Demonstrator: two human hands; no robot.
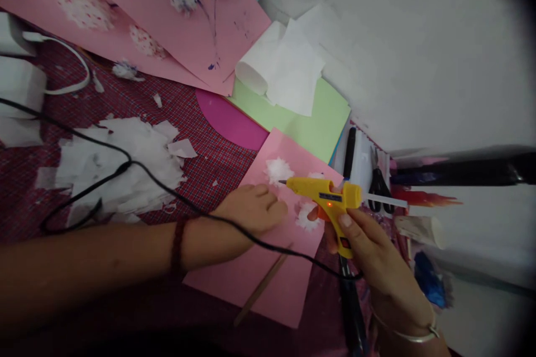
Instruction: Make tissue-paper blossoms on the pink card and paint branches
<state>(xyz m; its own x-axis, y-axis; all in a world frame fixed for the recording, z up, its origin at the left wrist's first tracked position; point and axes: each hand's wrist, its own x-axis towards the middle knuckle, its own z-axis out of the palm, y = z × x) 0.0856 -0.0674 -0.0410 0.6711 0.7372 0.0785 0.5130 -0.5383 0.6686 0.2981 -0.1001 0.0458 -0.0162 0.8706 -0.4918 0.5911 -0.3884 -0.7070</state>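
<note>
My right hand point(377, 256) is wrapped round the handle of a yellow hot glue gun point(330, 195), its small orange light lit. The metal nozzle points left, close to a white fluffy paper flower point(279, 170) on a pink sheet point(276, 284). From the back of the gun sticks a clear glue stick point(385, 199). My left hand point(247, 212) is closed over the sheet's left side, fingers curled; whatever they may hold is hidden. Another white flower point(307, 217) sits partly behind the gun. A thin brown stick point(259, 290) lies lower on the sheet.
A black cord point(176, 195) crosses over my left wrist. Torn white paper pieces point(121, 167) are heaped on the checked cloth. Pink sheets with dotted puffs point(234, 28), a paper roll point(255, 61) and green paper point(330, 106) lie beyond. Black-handled scissors point(379, 187) are at right.
</note>
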